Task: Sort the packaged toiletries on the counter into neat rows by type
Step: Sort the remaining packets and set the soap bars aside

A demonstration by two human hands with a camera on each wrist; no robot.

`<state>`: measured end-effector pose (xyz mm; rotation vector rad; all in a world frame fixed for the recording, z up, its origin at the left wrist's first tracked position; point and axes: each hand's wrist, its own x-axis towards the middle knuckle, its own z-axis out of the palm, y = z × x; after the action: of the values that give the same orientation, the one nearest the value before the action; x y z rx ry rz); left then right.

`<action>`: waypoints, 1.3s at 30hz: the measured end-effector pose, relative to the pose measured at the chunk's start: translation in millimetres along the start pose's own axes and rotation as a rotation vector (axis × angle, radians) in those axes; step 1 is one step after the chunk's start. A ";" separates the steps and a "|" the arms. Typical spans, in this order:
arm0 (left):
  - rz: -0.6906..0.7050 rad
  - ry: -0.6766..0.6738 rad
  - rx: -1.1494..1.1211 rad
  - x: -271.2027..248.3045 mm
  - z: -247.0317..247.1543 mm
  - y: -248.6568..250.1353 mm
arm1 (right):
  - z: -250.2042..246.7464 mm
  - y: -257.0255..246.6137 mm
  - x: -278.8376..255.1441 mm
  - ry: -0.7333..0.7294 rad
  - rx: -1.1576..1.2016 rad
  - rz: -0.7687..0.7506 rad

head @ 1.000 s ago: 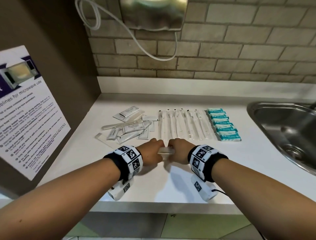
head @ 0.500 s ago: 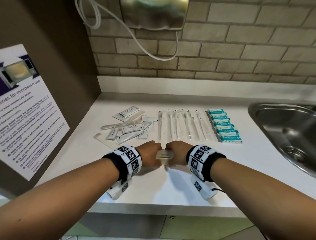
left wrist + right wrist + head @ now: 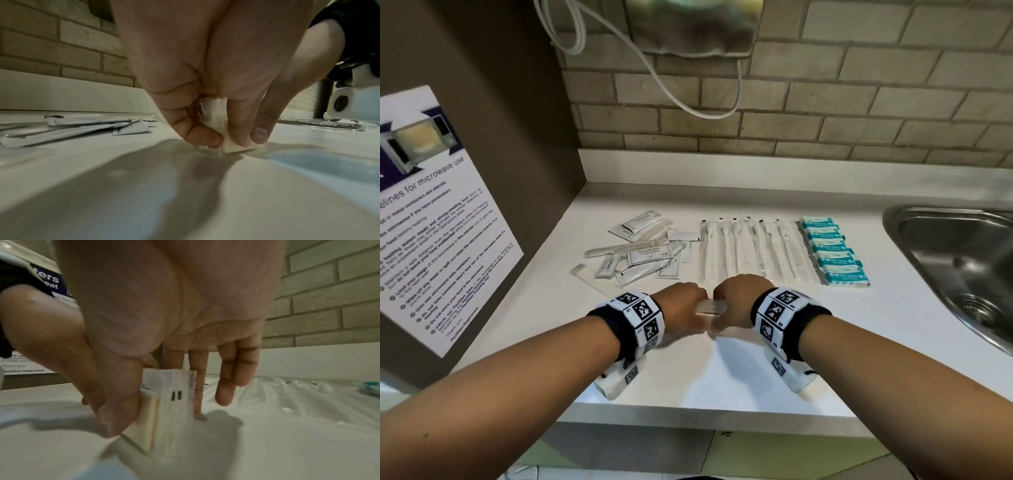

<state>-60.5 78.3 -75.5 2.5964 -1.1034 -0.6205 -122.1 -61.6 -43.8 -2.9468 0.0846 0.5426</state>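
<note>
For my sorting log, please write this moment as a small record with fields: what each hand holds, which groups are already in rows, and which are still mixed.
left hand: left hand grips one end of the bundle of clear-wrapped packets
right hand: right hand pinches the other end, the packets standing on edge on the counter
sorted rows: long white packets; teal packets
still mixed: pile of sachets, left of the rows
nearby: sink on the right

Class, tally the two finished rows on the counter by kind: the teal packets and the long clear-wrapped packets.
Teal packets: 6
Long clear-wrapped packets: 6, as far as their overlap shows
Total: 12
</note>
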 end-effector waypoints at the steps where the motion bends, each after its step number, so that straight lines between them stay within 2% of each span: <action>1: -0.002 0.004 -0.016 -0.9 -1.4 -0.3 | -2.9 -1.2 1.0 -0.003 -0.001 -0.005; 8: -0.023 0.007 -0.062 -9.8 -35.1 -6.1 | -25.6 -9.0 9.4 -0.018 0.139 -0.060; 13: -0.067 0.060 -0.294 -12.1 -69.5 -31.7 | -54.6 -15.6 27.4 0.069 0.120 -0.045; 16: -0.151 0.108 -0.150 -5.4 -89.4 -54.7 | -68.8 -18.4 42.8 0.137 0.109 0.001; 20: -0.213 0.088 0.101 15.7 -97.9 -78.3 | -84.1 -12.3 64.0 0.219 0.228 0.095; 25: -0.094 -0.010 0.315 54.4 -102.1 -75.0 | -100.9 -7.9 94.7 0.255 0.249 0.143; 30: 0.005 -0.091 0.403 86.3 -94.0 -77.4 | -108.9 -7.8 125.0 0.264 0.256 0.181; 35: 0.047 -0.239 0.395 110.4 -89.4 -94.4 | -111.6 -4.4 145.1 0.241 0.252 0.222; 39: 0.096 -0.230 0.358 111.2 -98.4 -102.4 | -105.5 -7.9 151.7 0.208 0.229 0.243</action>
<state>119.2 73.1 -60.4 2.7948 -1.5269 -0.7778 57.0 -74.2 0.5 -2.7711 0.4979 0.2324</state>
